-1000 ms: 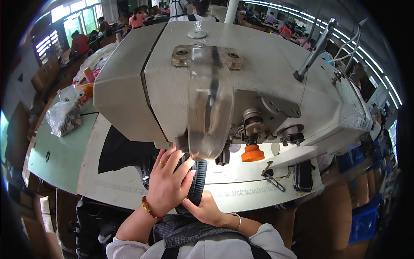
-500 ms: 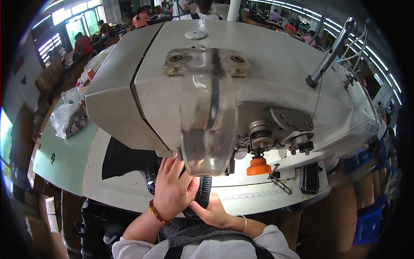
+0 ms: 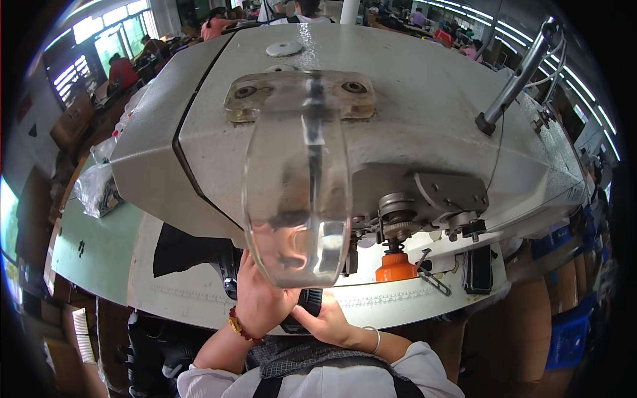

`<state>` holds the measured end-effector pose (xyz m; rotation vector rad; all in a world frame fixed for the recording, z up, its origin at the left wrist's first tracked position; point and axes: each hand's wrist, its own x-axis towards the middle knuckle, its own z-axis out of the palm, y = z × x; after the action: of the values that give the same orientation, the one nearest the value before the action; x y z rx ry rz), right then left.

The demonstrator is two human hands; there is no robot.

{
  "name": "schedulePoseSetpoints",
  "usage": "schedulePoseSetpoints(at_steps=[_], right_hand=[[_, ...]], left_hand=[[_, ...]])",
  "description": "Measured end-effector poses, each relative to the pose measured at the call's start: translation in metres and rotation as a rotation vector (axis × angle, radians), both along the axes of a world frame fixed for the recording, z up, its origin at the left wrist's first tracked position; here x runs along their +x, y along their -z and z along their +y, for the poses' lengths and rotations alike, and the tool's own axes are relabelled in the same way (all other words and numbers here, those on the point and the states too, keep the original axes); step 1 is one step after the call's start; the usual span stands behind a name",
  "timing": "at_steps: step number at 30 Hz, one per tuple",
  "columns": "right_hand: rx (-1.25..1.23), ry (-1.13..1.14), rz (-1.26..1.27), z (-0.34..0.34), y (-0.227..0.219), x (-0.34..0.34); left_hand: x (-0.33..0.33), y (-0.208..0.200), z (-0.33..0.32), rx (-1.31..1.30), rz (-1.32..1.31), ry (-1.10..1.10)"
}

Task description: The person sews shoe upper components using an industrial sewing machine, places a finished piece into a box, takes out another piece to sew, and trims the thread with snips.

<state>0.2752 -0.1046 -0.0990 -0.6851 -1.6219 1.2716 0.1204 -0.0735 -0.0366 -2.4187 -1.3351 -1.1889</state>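
Counting from the middle of the view, a black ribbed band (image 3: 310,302) is sitting at 6 o'clock, under the person's hands. The right hand (image 3: 326,322) is pinching it, with the thumb pressing near its edge. The left hand (image 3: 265,298) is lying just beside the band, at 7 o'clock. Its fingertips are hiding behind a clear shield (image 3: 298,199), so I cannot tell whether they are gripping. The big sewing machine (image 3: 431,99) is filling the view toward 12 o'clock. A black cloth (image 3: 186,252) is lying on the white table (image 3: 172,292) at 8 o'clock. An orange knob (image 3: 396,267) is hanging at 4 o'clock. A plastic bag (image 3: 98,189) is resting at 9 o'clock.
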Motion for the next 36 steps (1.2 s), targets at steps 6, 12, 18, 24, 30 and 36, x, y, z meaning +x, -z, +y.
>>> schedulePoseSetpoints(at_steps=[6, 12, 18, 24, 30, 36], right_hand=[[-0.065, 0.04, 0.015, -0.001, 0.0, -0.007], [-0.02, 0.06, 0.005, -0.004, 0.0, -0.01], [-0.119, 0.016, -0.043, -0.004, 0.002, -0.006], [-0.09, 0.082, 0.079, 0.0, 0.007, -0.009], [-0.091, 0.078, 0.027, 0.007, 0.012, -0.005], [-0.116, 0.037, 0.064, 0.012, 0.013, -0.001]], left_hand=[[0.002, -0.007, 0.0, -0.099, -0.074, -0.021], [-0.003, -0.001, -0.004, -0.064, -0.026, -0.02], [-0.008, 0.007, -0.008, -0.069, -0.025, 0.032], [-0.005, 0.005, -0.005, -0.097, -0.038, 0.006], [0.003, 0.002, -0.002, 0.022, -0.019, -0.083], [0.006, 0.002, 0.003, 0.091, 0.022, -0.104]])
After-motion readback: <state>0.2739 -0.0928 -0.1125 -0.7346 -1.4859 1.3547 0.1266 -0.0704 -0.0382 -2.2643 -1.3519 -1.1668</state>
